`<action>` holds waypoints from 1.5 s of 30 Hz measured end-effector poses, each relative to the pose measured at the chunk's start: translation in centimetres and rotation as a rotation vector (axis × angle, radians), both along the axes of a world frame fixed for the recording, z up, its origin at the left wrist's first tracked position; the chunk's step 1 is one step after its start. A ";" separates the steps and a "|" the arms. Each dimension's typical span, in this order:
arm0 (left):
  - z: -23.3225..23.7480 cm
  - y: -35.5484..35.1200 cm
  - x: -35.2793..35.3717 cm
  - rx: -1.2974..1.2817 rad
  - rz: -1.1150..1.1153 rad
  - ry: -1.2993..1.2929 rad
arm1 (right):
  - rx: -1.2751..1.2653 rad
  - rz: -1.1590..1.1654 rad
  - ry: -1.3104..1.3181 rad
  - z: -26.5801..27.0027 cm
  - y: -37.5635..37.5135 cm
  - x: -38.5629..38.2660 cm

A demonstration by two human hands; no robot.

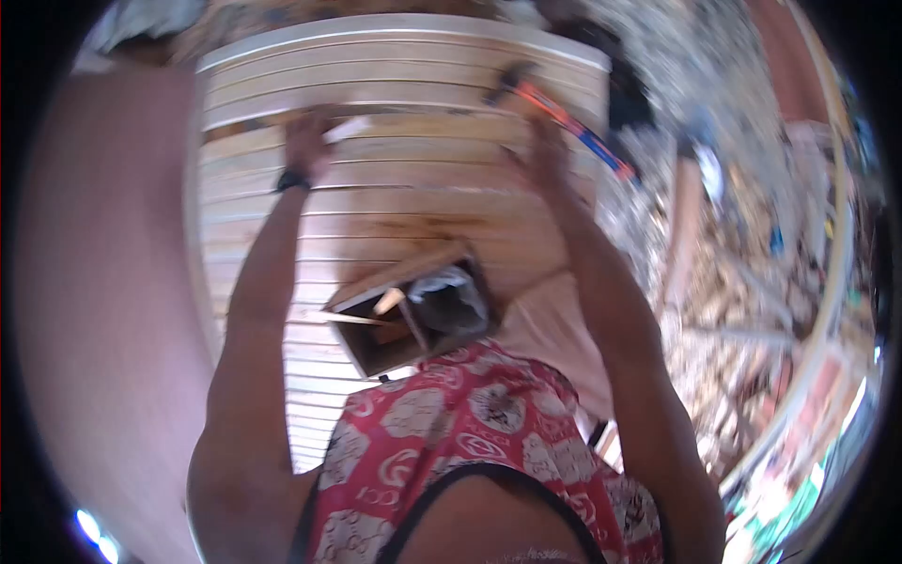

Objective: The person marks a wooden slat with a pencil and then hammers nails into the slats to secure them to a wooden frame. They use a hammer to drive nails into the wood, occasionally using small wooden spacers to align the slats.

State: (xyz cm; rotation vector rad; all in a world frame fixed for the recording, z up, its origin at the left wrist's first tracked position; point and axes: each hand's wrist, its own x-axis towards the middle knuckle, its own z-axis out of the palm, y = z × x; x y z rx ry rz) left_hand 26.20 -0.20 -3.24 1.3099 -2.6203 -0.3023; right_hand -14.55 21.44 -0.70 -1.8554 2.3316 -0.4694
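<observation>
My left hand [310, 146] is at the upper left of a slatted wooden panel [413, 202], beside a gap between slats. A small pale piece [348, 130] lies at its fingers; whether it is gripped is unclear. At the upper right, my right hand [540, 155] is blurred, its thumb apart from the fingers, over the panel near a hammer [573, 124] with an orange and blue handle. The hammer's dark head points to the upper left. Close to my body sits a two-compartment wooden box [413, 305], with wood pieces on the left and a pale plastic bag on the right.
A large smooth brown surface [113, 235] stands along the left. Wood scraps and debris [742, 310] cover the ground at the right, with a long wooden piece [681, 226] among them. A dark object [625, 85] lies beyond the panel's upper right corner.
</observation>
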 end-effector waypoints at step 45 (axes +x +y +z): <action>-1.9 0.8 0.4 -0.175 0.172 0.002 | 0.125 -0.384 -0.187 2.4 9.6 -1.9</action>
